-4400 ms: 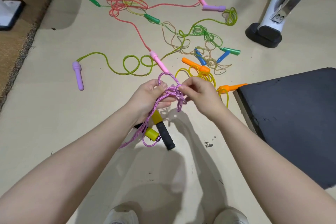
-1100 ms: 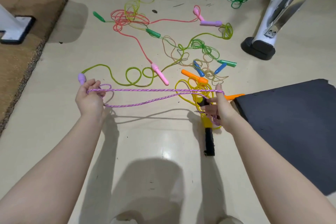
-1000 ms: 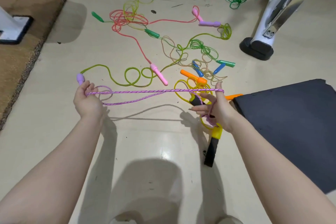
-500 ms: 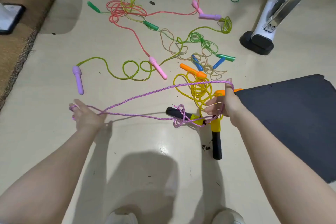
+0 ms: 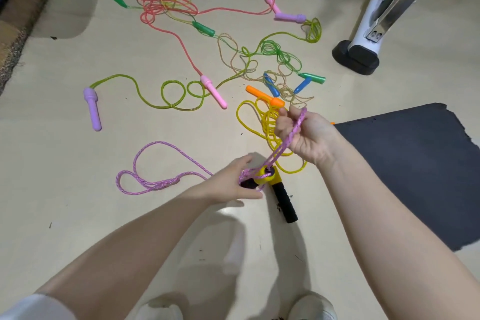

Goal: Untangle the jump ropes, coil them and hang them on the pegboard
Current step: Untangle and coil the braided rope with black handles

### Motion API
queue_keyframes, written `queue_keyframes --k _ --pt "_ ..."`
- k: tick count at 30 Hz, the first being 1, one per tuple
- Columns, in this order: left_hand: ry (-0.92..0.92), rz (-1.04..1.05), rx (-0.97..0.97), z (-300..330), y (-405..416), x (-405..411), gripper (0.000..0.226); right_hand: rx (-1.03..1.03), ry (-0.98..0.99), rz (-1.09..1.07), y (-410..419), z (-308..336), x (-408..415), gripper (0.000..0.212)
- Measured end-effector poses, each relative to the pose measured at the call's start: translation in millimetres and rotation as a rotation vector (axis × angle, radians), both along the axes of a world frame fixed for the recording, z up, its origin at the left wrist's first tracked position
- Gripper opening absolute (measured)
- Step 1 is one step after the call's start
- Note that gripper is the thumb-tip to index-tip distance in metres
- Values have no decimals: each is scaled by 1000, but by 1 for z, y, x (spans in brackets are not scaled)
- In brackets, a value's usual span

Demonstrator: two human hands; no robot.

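Observation:
A pink braided jump rope [image 5: 145, 179] lies partly slack in loops on the floor to the left. Two of its strands rise to my right hand [image 5: 304, 135], which grips them in a fist above the yellow-and-black handles [image 5: 278, 187]. My left hand [image 5: 231, 182] reaches in at the handle tops, fingers around the rope where it meets the yellow caps; one handle is partly hidden under it. Beyond lie several other tangled ropes: a yellow one [image 5: 265, 125] with orange handles, a red one [image 5: 166, 5], and green ones [image 5: 280, 52].
A dark foam mat [image 5: 405, 171] covers the floor at right. A white machine leg on a black foot [image 5: 358, 57] stands at the upper right. A brown carpet edge [image 5: 15, 15] runs along the upper left. My two shoes [image 5: 311, 306] show at the bottom.
The rope was stretched wide between my hands; now my left hand has let its end drop into loops on the floor and moved right to the handles. My right hand closed on the strands.

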State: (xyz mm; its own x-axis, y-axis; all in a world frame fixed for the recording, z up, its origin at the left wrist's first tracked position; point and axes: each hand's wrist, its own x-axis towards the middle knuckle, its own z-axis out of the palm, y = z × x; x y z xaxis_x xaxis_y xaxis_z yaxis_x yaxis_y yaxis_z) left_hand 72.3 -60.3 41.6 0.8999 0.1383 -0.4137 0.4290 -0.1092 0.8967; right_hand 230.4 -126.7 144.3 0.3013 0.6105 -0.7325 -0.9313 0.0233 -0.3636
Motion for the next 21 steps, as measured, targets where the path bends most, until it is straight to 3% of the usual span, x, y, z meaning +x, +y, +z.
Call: queue_keyframes --k 2,6,8,10,13,15,18,21 --pt "-32 -77 -53 -10 -14 5 55 8 15 -35 3 -5 -5 42" --pt "60 -12 -28 -15 -22 12 31 -7 -106 -109 7 -3 -2 51" --pt "65 116 -46 -14 -10 8 15 -29 -201 -157 3 -3 8 51" --pt "66 349 -241 -6 9 5 6 -72 -293 -129 -2 -8 16 40" --pt "64 664 -457 5 37 -1 9 -274 -500 124 -6 -30 15 9" --pt "29 764 -551 12 48 -3 16 -305 -578 332 -7 -47 1 19" --pt "-26 789 -616 33 54 -1 23 -108 -572 660 -2 -59 -34 29" --pt "-184 818 -609 50 54 7 18 118 -424 772 2 -73 -70 41"
